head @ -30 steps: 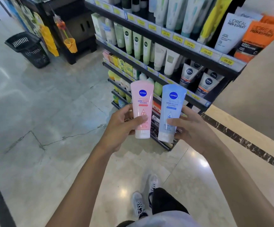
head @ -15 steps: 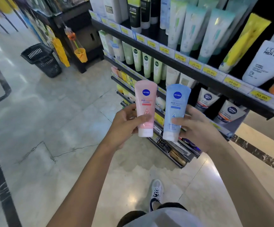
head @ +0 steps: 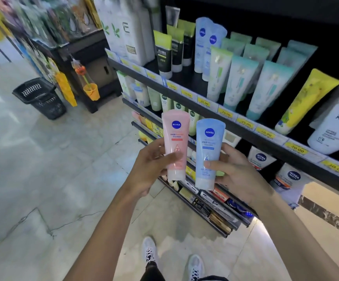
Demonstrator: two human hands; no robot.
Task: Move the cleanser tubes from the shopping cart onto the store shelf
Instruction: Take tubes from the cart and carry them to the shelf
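My left hand (head: 150, 169) grips a pink Nivea cleanser tube (head: 175, 138), held upright with its cap down. Beside it, my right hand (head: 237, 175) grips a light blue Nivea cleanser tube (head: 208, 151), also cap down. Both tubes hang in the air in front of the black store shelf (head: 239, 126), level with its second and third tiers. Two matching light blue Nivea tubes (head: 207, 43) stand on the upper tier, up and behind the held ones. No shopping cart is in view.
The shelf tiers are packed with green, teal, yellow and white tubes behind yellow price tags (head: 266, 134). A black basket (head: 40, 98) sits on the tiled floor at left, near a dark display stand (head: 87, 57). My shoes (head: 150, 252) stand below.
I have stepped closer to the shelf and the view has tilted up, so the upper tier now fills the top right. Both hands still hold their tubes side by side, slightly higher.
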